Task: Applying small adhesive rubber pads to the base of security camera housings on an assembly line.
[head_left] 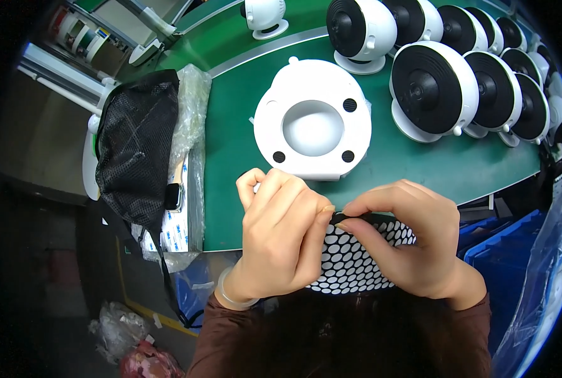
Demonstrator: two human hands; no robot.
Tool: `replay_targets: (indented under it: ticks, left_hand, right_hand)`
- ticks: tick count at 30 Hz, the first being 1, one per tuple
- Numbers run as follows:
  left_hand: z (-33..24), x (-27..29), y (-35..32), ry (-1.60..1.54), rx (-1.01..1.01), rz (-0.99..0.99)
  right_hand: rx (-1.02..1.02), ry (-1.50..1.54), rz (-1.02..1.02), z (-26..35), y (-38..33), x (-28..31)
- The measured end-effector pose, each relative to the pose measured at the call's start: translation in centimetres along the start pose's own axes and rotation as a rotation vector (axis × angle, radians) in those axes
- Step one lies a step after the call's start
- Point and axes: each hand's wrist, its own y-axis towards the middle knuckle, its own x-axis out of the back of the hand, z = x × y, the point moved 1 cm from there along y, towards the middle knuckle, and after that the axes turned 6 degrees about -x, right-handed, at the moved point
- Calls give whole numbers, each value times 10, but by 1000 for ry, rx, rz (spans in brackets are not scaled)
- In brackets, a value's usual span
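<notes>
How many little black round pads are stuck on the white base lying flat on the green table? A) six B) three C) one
B: the white base shows three black pads, one at its upper right and two along its lower side, just beyond the two hands that hold a black sheet of white dots.
</notes>
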Motion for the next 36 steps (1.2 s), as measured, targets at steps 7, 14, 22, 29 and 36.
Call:
replay_targets:
  ticks: [7,14,22,29,36]
  left_hand:
    - [0,2,-2,54,4,12]
    - [4,3,-5,62,-5,-11]
    - [6,3,-6,42,9,-29]
    - [6,4,-11,71,24,-30]
    - [6,7,-20,17,252,-175]
  right_hand:
    - [52,-7,83,-1,3,0]
    - [26,-44,41,3,3,-5]
    - [162,-150,-97,6,0,-13]
    - [-25,18,165,-1,13,-7]
    - [194,-210,60,19,19,-8]
